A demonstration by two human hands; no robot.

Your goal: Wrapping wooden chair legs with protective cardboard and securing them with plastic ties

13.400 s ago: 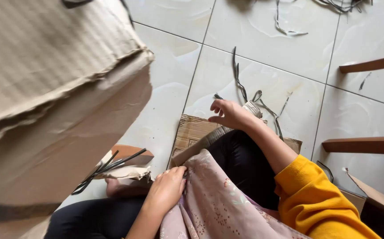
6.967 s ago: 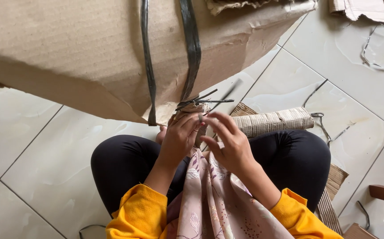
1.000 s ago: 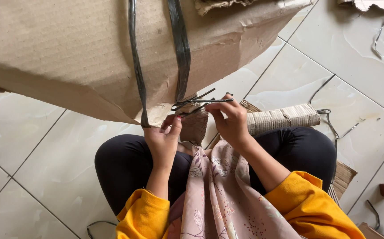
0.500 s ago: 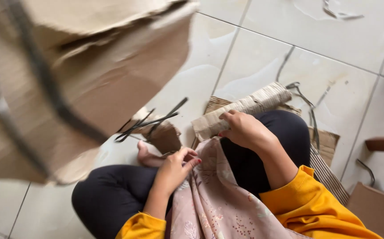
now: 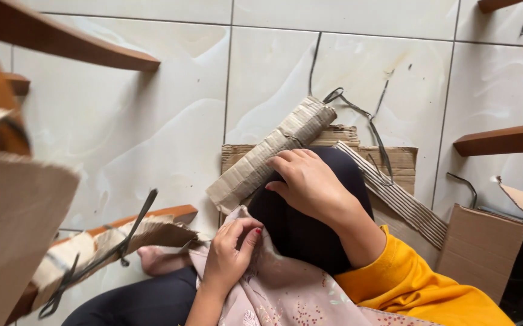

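The right hand [image 5: 310, 184] lies palm down on the raised knee, fingers spread loosely and resting against the lower side of a cardboard roll [image 5: 270, 154]; they touch it but are not closed round it. The roll is a long tube of corrugated card, lying slantwise across the knee, its upper end pointing away from the person and its lower end near the pink cloth [image 5: 285, 290].

The left hand [image 5: 228, 259] sits just below the roll's lower end, fingers curled together with the tips pinching the edge of the pink cloth.

Under the roll lies a flat cardboard sheet [image 5: 394, 160] on the tiled floor [image 5: 153, 121], and a ribbed cardboard strip [image 5: 394, 199] runs to the right of the roll, past the knee. Black straps [image 5: 364, 118] trail over the floor beyond the roll's upper end. Left of the roll, a torn cardboard piece [image 5: 141, 232] with a black strap [image 5: 135, 226] across it lies by a wooden bar [image 5: 171, 212]. Far left of the roll a big cardboard slab [image 5: 14, 235] fills the foreground. A brown box [image 5: 478, 247] stands to the right of the roll, behind the yellow sleeve [image 5: 418, 284].
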